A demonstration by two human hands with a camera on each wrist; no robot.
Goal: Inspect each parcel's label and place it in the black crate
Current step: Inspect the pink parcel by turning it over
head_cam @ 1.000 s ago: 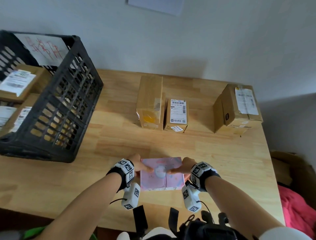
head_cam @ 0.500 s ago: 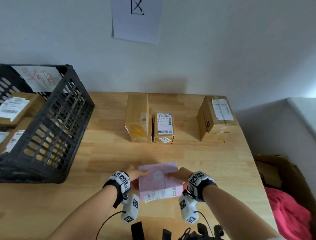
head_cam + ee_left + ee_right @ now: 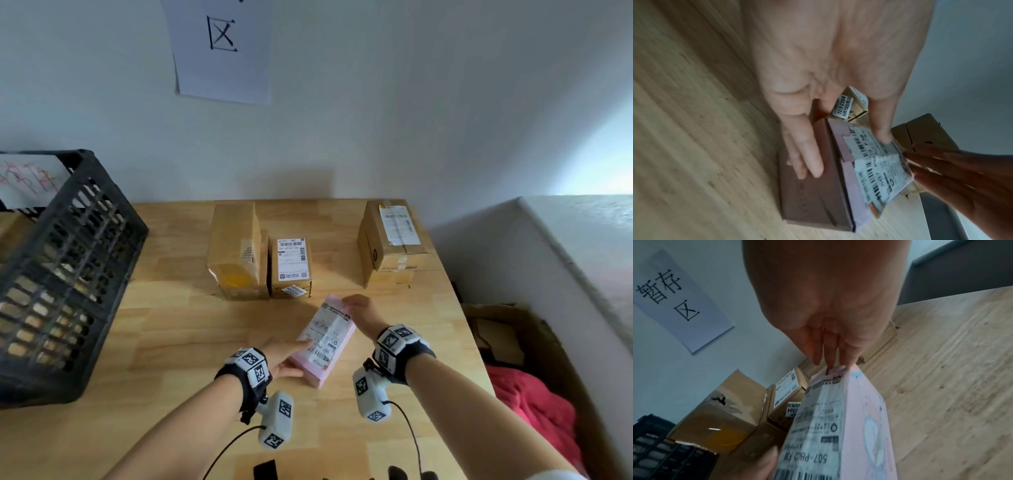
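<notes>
Flat pink parcel now label-up between left hand, right hand

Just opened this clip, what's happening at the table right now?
A person is checking a pink parcel, its shipping label turned up. The left hand grips the near end, thumb on the label; the right hand steadies the far end with straight fingers. Three cardboard boxes wait at the back of the table. The black crate on the left holds parcels.

Parcel between your left hand and right hand.
Crate far left of them; two boxes ahead, third box ahead-right.
</notes>
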